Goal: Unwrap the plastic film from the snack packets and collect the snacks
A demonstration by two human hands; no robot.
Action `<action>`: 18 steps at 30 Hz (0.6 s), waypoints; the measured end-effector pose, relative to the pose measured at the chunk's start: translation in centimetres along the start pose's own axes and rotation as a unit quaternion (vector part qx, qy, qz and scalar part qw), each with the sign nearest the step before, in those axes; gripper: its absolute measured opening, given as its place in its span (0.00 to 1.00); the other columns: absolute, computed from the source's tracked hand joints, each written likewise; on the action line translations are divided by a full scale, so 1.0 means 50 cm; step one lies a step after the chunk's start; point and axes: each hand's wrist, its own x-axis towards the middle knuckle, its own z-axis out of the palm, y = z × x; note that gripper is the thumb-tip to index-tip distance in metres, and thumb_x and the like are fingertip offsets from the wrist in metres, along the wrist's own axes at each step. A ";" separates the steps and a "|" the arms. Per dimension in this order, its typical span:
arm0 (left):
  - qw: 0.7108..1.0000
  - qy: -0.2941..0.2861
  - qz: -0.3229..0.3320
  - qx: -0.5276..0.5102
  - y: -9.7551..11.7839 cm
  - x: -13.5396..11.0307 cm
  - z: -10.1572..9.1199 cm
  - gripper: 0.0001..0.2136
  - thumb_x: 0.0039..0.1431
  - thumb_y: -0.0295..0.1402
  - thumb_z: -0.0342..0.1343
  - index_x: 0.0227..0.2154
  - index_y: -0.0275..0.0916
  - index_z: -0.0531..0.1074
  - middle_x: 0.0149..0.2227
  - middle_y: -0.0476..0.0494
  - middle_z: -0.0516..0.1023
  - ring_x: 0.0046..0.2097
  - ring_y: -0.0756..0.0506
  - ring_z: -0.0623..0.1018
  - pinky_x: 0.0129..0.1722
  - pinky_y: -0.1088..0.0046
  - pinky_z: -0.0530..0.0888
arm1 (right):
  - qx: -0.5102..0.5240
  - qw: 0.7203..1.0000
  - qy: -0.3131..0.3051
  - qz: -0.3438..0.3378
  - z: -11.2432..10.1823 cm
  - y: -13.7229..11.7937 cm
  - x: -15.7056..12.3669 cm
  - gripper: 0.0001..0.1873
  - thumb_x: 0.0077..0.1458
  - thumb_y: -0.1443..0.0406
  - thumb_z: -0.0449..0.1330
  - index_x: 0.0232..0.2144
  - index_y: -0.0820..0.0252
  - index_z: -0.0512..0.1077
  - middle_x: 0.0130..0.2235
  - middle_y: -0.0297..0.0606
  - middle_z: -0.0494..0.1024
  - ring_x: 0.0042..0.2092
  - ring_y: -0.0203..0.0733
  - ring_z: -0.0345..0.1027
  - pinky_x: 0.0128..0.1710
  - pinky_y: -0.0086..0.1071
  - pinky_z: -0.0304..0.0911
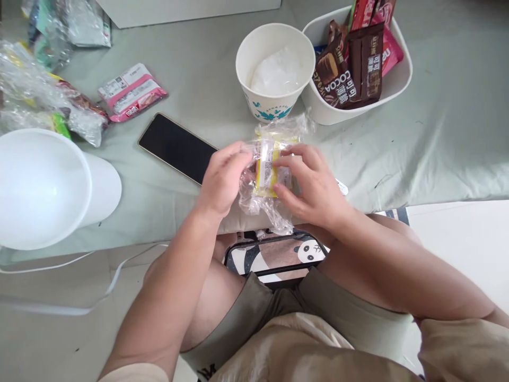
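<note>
I see the left hand (222,178) and right hand (314,185) holding a clear-wrapped yellow packet (267,170) between them, fingers pinching its wrapper, over the sheet (437,138) near its front edge, before the paper cup (274,101), beside the phone (177,146).

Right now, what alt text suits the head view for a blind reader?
Left hand and right hand hold a clear-wrapped yellow snack over a grey-green cloth. Beyond lie a paper cup, a white tub of cocoa packs and a black phone.
</note>
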 end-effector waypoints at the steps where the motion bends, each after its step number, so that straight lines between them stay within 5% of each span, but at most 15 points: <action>1: 1.000 0.011 0.009 -0.023 0.009 0.000 0.002 0.15 0.57 0.35 0.61 0.20 0.40 0.62 0.25 0.49 0.62 0.27 0.50 0.67 0.25 0.73 0.70 | 0.021 1.000 -0.003 0.011 -0.001 -0.002 0.001 0.18 0.65 0.57 0.59 0.54 0.56 0.70 0.54 0.51 0.74 0.57 0.57 0.70 0.58 0.54 0.69; 6: 0.993 -0.054 0.039 -0.093 0.051 -0.009 0.009 0.18 0.55 0.40 0.63 0.20 0.40 0.61 0.34 0.42 0.74 0.36 0.44 0.75 0.27 0.69 0.76 | 0.189 0.979 -0.006 0.081 0.002 -0.016 -0.003 0.32 0.67 0.52 0.60 0.66 0.51 0.54 0.62 0.51 0.69 0.59 0.52 0.72 0.48 0.44 0.77; 12: 0.990 -0.072 0.105 -0.067 0.054 -0.017 0.020 0.17 0.61 0.37 0.61 0.19 0.39 0.70 0.37 0.42 0.75 0.30 0.49 0.73 0.23 0.71 0.70 | 0.311 0.943 -0.035 0.117 0.033 0.005 -0.007 0.41 0.68 0.54 0.61 0.70 0.45 0.40 0.59 0.47 0.74 0.42 0.40 0.79 0.36 0.35 0.76; 18: 0.971 0.104 0.213 -0.031 0.054 0.005 0.026 0.18 0.60 0.31 0.56 0.15 0.41 0.66 0.22 0.46 0.64 0.25 0.50 0.66 0.23 0.69 0.59 | 0.298 0.948 -0.073 0.080 0.036 0.005 -0.004 0.46 0.66 0.60 0.62 0.72 0.47 0.36 0.47 0.37 0.80 0.38 0.40 0.77 0.35 0.34 0.73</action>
